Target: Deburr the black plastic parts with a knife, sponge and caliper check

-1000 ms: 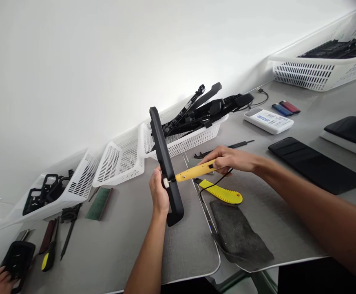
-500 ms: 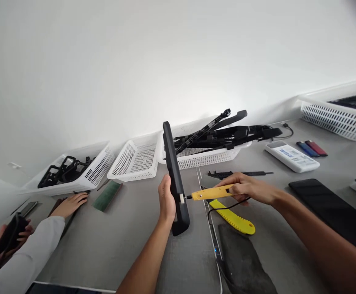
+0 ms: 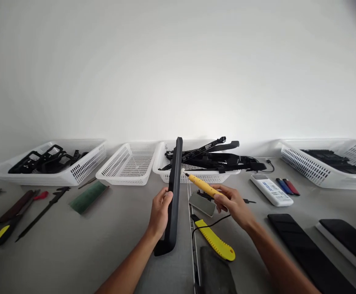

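Note:
My left hand [image 3: 160, 208] is closed around the lower half of a long black plastic part [image 3: 174, 192], held upright above the table. In my right hand [image 3: 231, 202] is a slim yellow rotary tool [image 3: 204, 185] with a small white tip and a thin black cord. Its tip is right beside the part's right edge; whether they touch, I cannot tell. Below the tool lie a yellow utility knife [image 3: 216, 239], a grey-green block [image 3: 202, 204] and a caliper partly hidden by my right hand. A dark cloth-like piece [image 3: 216, 271] lies nearer me.
White baskets [image 3: 129, 179] line the wall, several with black parts. To the right lie a white device [image 3: 272, 190], two lighters [image 3: 288, 186] and black slabs [image 3: 309, 253]. Leftward are a green block [image 3: 89, 197], a caliper [image 3: 43, 212] and files. A co-worker's fingers show at the left edge.
The view has levelled and turned left-to-right tilt away. The rotary tool's tip has moved up along the black part and off its face. The co-worker's sleeve and hands have mostly left view.

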`<action>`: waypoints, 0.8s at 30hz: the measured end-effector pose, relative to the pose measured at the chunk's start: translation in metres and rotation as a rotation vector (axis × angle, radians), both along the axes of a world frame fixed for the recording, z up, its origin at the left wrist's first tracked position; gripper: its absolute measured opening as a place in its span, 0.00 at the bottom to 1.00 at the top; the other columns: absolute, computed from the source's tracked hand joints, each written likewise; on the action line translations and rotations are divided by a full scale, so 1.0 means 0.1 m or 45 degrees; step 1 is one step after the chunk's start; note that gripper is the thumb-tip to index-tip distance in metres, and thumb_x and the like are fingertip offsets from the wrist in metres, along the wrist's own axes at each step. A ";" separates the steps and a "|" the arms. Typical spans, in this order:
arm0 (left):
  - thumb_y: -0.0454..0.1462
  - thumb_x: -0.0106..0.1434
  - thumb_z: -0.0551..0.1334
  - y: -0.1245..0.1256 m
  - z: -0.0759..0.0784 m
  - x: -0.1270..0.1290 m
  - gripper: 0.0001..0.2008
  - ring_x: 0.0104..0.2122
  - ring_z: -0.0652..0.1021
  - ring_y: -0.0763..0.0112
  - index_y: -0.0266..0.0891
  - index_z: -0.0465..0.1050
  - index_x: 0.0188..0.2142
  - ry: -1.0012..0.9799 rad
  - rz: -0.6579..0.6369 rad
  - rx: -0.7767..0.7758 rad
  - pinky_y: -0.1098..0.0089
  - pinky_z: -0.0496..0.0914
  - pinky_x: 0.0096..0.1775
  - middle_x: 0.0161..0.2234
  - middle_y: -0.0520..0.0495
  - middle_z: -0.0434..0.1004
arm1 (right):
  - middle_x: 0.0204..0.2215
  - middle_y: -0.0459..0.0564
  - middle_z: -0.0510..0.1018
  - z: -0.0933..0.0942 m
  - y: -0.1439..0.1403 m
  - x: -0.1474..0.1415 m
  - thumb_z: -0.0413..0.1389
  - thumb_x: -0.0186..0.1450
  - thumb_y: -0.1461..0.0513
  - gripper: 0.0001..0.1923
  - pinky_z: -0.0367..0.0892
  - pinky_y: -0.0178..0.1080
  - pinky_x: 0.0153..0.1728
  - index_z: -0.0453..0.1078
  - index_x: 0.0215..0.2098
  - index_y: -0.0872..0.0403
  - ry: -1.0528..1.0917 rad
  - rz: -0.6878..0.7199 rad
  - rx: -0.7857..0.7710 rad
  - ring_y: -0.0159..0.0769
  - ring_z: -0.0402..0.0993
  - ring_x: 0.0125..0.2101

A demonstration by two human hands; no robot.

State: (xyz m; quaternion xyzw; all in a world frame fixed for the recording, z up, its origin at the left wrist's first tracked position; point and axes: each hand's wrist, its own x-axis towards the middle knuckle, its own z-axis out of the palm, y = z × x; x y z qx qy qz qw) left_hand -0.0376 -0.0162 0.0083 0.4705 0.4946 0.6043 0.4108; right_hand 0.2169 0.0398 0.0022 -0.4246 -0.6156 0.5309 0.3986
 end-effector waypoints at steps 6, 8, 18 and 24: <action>0.55 0.66 0.67 0.01 0.01 -0.04 0.20 0.26 0.67 0.71 0.41 0.71 0.35 -0.117 0.056 0.037 0.71 0.63 0.29 0.27 0.55 0.66 | 0.28 0.48 0.78 0.05 -0.21 -0.26 0.60 0.66 0.49 0.21 0.62 0.41 0.30 0.75 0.51 0.52 -0.528 -0.002 0.209 0.43 0.72 0.28; 0.55 0.65 0.67 0.02 0.00 -0.04 0.20 0.26 0.69 0.70 0.41 0.73 0.37 -0.141 0.039 0.039 0.71 0.64 0.30 0.27 0.54 0.69 | 0.26 0.47 0.78 0.06 -0.32 -0.40 0.58 0.68 0.49 0.21 0.61 0.42 0.30 0.72 0.55 0.51 -0.674 -0.029 0.181 0.45 0.74 0.27; 0.55 0.63 0.69 0.06 -0.12 0.01 0.21 0.24 0.69 0.72 0.41 0.71 0.37 -0.213 -0.113 -0.080 0.72 0.65 0.29 0.25 0.56 0.66 | 0.50 0.55 0.85 0.03 -1.02 -0.68 0.55 0.70 0.58 0.21 0.70 0.43 0.46 0.74 0.60 0.50 -0.962 0.049 0.329 0.50 0.82 0.50; 0.54 0.63 0.68 0.08 -0.21 0.06 0.22 0.25 0.73 0.69 0.42 0.73 0.47 -0.395 -0.142 -0.111 0.71 0.69 0.29 0.27 0.56 0.69 | 0.52 0.52 0.83 -0.57 -1.60 -0.09 0.61 0.63 0.61 0.18 0.74 0.38 0.47 0.78 0.52 0.45 -1.005 -0.060 0.501 0.46 0.82 0.50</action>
